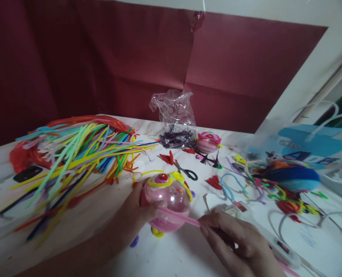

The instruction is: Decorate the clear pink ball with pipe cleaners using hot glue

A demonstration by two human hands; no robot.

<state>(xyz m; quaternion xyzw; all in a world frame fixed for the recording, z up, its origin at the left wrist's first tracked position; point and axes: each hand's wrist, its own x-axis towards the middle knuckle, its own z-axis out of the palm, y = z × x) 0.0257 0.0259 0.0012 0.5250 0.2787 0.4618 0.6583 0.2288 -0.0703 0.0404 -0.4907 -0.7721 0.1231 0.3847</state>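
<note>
A clear plastic ball [176, 198], partly wrapped in pink pipe cleaner, sits in front of me with yellow and red coiled eyes on top. My left hand [143, 206] grips its left side, the thumb pressing a strand against the front. That pink pipe cleaner [185, 218] runs right across the ball into my right hand [234, 238], which is pinched on it. Its loose tail comes out below my right hand. Yellow and purple coils poke out beneath the ball. Black-handled scissors [186, 171] lie open just behind it.
At left spreads a big heap of coloured pipe cleaners [84, 150] over a red bag. A clear bag of dark strands [176, 134] and a pink striped ball [207, 143] stand behind. To the right are a blue wrapped ball [294, 177], pipe cleaner scraps and a glue gun [284, 248].
</note>
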